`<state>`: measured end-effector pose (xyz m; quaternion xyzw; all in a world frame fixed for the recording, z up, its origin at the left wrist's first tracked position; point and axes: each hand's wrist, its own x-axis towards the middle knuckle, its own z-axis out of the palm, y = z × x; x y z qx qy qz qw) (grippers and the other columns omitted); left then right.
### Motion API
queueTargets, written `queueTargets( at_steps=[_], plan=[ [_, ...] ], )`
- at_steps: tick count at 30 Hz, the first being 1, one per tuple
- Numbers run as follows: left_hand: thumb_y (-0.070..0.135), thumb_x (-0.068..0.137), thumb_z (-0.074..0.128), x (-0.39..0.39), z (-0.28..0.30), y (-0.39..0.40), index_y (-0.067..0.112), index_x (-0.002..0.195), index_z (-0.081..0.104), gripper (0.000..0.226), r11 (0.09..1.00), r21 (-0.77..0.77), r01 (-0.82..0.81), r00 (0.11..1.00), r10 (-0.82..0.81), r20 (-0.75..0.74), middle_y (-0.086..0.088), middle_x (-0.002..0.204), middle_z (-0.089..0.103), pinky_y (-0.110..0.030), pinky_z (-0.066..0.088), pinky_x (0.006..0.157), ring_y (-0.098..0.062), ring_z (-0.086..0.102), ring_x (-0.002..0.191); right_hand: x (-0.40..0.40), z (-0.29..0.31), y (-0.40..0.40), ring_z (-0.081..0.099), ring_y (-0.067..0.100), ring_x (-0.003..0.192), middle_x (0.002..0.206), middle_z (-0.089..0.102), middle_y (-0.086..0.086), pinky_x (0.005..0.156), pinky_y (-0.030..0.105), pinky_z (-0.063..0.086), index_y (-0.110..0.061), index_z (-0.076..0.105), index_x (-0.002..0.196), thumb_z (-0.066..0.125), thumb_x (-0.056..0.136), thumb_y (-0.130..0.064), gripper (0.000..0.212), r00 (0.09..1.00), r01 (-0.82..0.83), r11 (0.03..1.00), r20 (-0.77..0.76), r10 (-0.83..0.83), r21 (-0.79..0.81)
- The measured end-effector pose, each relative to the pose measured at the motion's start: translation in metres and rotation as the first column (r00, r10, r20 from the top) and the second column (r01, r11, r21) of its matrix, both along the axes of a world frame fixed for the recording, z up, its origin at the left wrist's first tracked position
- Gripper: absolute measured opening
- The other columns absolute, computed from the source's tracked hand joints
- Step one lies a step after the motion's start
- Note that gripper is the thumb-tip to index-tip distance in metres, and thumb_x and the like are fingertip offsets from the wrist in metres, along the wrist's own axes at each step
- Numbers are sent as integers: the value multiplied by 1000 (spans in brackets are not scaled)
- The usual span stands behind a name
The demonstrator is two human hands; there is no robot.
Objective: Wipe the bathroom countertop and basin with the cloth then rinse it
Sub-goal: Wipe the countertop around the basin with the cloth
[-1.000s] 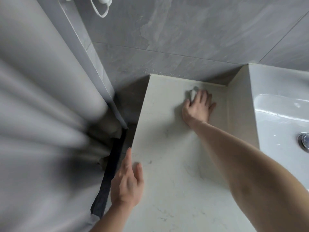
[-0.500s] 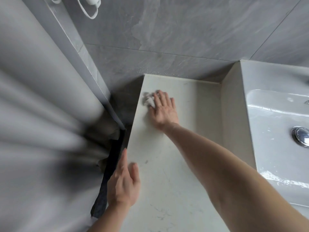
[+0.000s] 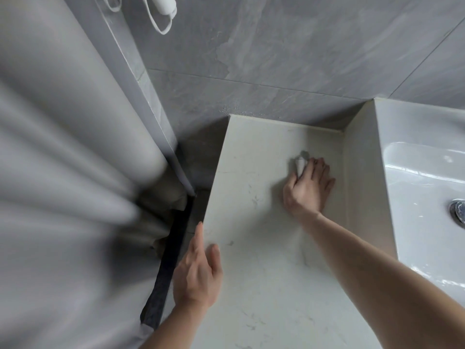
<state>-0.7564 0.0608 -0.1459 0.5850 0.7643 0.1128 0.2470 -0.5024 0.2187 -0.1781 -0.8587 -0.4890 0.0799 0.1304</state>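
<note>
The pale marbled countertop (image 3: pixel 264 248) runs from the tiled wall toward me. My right hand (image 3: pixel 308 188) presses a small whitish cloth (image 3: pixel 300 165) flat on it, toward the back right, close to the raised side of the basin. Only a corner of the cloth shows past my fingers. My left hand (image 3: pixel 197 270) rests on the countertop's left edge, fingers together, holding nothing. The white basin (image 3: pixel 422 187) stands at the right, wet and glossy, with its chrome drain (image 3: pixel 459 214) at the frame's edge.
A grey shower curtain (image 3: pixel 70 185) fills the left side, close to the counter's left edge, with a dark gap (image 3: pixel 173 248) between them. Grey tiled wall (image 3: pixel 289 59) lies behind. A white device with a loop cord (image 3: pixel 164 11) hangs at the top.
My right hand slid the cloth from the counter's back left corner rightward to beside the basin wall. My left hand stayed on the left edge.
</note>
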Motion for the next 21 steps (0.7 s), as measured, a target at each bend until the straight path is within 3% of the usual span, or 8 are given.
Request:
queueTargets(
  at_steps=[4,9,14,16,21],
  plan=[
    [52,99,27,1,-2,1,30,160,15,66,1000,-10,-3,1000,3,3,3,157,44,-39,49,99,-29,56,130,-59,8,7,12,34,156,170,16,13,125,53,5,-10,23,161,28,93,-46,77,977,-214,975,-21,213,-52],
    [56,95,21,1,-3,2,30,160,19,70,1000,-3,-6,1000,6,-16,1,154,47,-40,51,93,-30,60,124,-132,12,4,-1,29,158,172,5,7,127,51,-3,-15,16,163,28,99,-45,71,865,-500,864,-70,496,-56],
    [48,99,34,3,-5,2,30,159,19,65,1000,-19,-14,999,13,-36,-3,151,52,-43,52,91,-35,62,119,-108,10,-5,3,28,158,172,9,5,127,49,0,-17,20,163,27,103,-51,69,770,-638,768,-46,637,-53],
    [50,99,32,2,-4,1,30,159,18,64,1000,-12,-12,999,12,-31,-4,150,53,-44,52,90,-36,62,119,-80,8,-11,4,28,158,172,11,5,127,49,2,-17,21,162,27,102,-53,71,790,-613,788,-34,612,-64],
    [51,99,29,3,-2,-1,32,158,17,63,1000,2,-14,1000,14,-21,-3,149,53,-44,51,91,-36,60,121,4,5,-27,14,32,155,169,19,9,123,54,12,-15,28,159,28,97,-51,72,938,-344,936,6,345,-79]
  ],
)
